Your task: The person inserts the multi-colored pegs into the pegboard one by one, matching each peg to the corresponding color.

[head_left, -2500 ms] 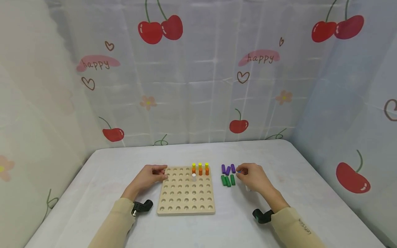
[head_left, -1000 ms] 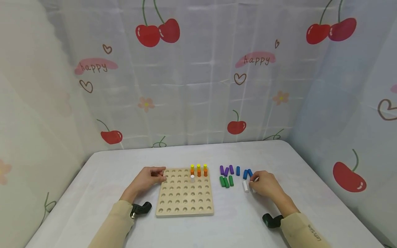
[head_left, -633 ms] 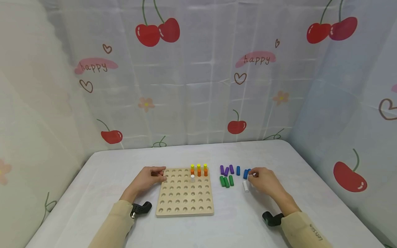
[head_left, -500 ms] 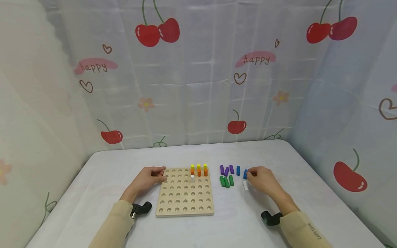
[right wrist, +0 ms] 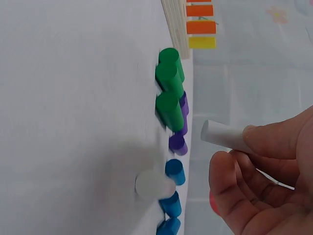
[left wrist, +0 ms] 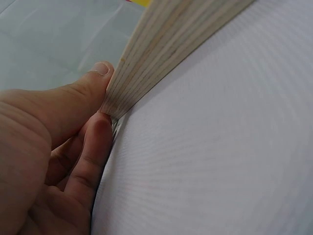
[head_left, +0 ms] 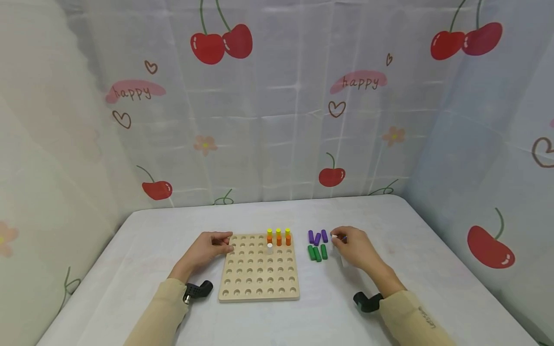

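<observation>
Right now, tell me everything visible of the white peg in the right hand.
The white peg is a plain, smooth-looking cylinder, one flat round end showing, pointing down. Its upper end is hidden in the right hand, pinched between thumb and fingers. It's near upright, slightly tilted, clear of the table, just right of the purple pegs in the head view. Material unclear.

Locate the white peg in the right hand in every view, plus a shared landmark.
Head: white peg in the right hand, right of center, below mid-height.
Left wrist: not in it.
Right wrist: right of center, pinched.
Landmark: wooden board, visible in all three.
</observation>
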A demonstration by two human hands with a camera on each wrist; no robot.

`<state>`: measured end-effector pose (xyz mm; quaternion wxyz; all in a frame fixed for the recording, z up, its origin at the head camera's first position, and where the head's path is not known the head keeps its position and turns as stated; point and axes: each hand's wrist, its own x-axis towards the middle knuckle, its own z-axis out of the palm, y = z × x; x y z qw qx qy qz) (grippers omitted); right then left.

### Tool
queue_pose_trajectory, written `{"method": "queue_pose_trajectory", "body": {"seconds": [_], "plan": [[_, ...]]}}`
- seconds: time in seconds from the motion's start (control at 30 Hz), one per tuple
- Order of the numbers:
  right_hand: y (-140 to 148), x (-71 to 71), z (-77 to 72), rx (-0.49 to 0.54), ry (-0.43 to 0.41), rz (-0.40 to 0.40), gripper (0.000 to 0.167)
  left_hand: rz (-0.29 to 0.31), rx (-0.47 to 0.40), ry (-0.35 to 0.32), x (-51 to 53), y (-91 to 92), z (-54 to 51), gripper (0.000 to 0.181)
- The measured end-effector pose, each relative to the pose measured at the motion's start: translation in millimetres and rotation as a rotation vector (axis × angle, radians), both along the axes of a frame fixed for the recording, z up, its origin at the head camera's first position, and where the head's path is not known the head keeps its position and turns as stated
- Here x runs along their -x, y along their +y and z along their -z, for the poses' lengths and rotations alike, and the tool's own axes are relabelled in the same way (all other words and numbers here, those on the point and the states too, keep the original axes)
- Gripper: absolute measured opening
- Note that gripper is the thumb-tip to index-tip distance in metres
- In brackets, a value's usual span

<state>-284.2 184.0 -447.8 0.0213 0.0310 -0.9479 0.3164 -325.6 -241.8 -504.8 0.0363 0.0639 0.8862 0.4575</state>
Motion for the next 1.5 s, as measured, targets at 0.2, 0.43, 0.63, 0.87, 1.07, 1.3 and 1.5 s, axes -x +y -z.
{"method": "queue_pose_trajectory", "body": {"seconds": [0.2, 0.43, 0.63, 0.87, 1.07, 1.3, 1.5], "plan": [[-17.0, 1.4, -1.7, 0.010, 0.003, -0.011, 0.025, 0.003, 0.000, -0.004, 0.5, -0.4, 0.5, 0.051], [-43.1, 3.1, -5.3, 0.031, -0.007, -0.027, 0.023, 0.001, -0.003, -0.006, 0.7, -0.6, 0.6, 0.051], [-66.5, 4.3, -5.8, 0.042, 0.001, -0.077, 0.020, 0.001, -0.007, -0.009, -0.2, -0.1, -0.5, 0.050], [-89.6, 4.7, -1.7, 0.070, -0.016, -0.120, 0.020, 0.008, 0.003, -0.001, -0.8, -1.4, 0.6, 0.052], [-105.0, 6.3, 3.2, 0.119, -0.047, -0.140, 0.024, 0.008, 0.003, -0.001, -0.9, -1.7, 1.1, 0.052], [-116.8, 5.3, 9.2, 0.173, -0.058, -0.153, 0.023, 0.006, -0.012, -0.009, -0.6, -1.2, 0.1, 0.052], [-121.8, 4.8, 11.2, 0.175, -0.068, -0.149, 0.022, 0.014, -0.025, -0.004, 0.8, -1.3, 0.8, 0.052]]}}
